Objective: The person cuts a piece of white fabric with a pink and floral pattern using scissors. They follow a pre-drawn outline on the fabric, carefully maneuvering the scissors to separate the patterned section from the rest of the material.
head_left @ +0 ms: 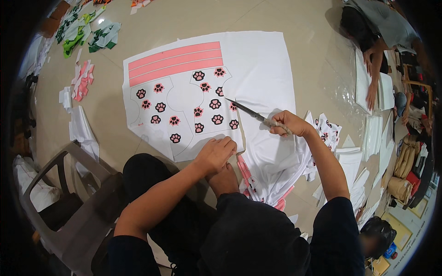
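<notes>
Our right hand (287,124) is clenched around the scissors (248,112), blades open at the edge of the paw-print fabric sheet (184,99) on the floor (304,46). Our left hand (216,154) presses flat on the sheet's lower edge, grasping nothing.

A matt white cloth sheet (258,64), printed with flat pink stripes and black paw marks, is spread on a smooth, glossy tiled floor (304,27). Bright metal is seen in the scissors (248,112), their handle wrapped in pale tape. A dull grey plastic chair (69,184) and shiny clear plastic film (338,78) are shown.
</notes>
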`<state>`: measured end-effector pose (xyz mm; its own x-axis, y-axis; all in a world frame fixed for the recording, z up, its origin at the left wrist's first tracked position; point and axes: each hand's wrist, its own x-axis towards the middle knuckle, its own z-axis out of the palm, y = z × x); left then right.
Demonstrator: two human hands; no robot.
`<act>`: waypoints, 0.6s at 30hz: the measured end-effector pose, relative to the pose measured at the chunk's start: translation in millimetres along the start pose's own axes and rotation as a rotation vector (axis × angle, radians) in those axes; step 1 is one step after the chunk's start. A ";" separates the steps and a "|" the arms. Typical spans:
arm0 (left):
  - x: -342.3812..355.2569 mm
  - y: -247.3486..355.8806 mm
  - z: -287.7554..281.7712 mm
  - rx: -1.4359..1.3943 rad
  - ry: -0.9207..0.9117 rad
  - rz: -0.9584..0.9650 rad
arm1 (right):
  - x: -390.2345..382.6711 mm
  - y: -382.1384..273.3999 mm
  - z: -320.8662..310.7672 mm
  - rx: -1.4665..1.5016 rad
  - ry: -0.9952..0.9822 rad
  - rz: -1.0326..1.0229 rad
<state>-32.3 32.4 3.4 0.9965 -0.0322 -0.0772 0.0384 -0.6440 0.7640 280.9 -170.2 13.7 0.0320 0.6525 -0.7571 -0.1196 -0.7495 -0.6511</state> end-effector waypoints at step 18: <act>1.9 -0.5 -5.5 -0.025 -0.111 -0.042 | -0.6 -1.2 41.4 0.035 0.097 -0.064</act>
<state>-30.1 36.9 6.4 0.9796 -0.0909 -0.1794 0.0836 -0.6270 0.7745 240.0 -165.1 17.2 0.1364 0.6837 -0.7169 -0.1485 -0.7014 -0.6971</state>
